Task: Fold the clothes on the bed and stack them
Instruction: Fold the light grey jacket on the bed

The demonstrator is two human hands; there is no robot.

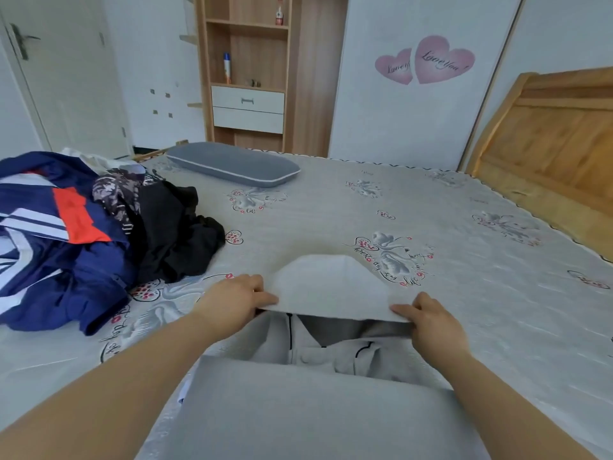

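Both the left hand [243, 295] and right hand [428, 315] pinch the soft, light grey hoodie [331, 287] by its hood's corners, which looks the best hold.

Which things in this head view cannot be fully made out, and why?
- Grey hoodie: near end cut off by bottom edge.
- Clothes pile: left part cut off; lower garments buried.
- Left hand and right hand: some fingertips hidden under the hood.
- Shelf bottle: label too small.
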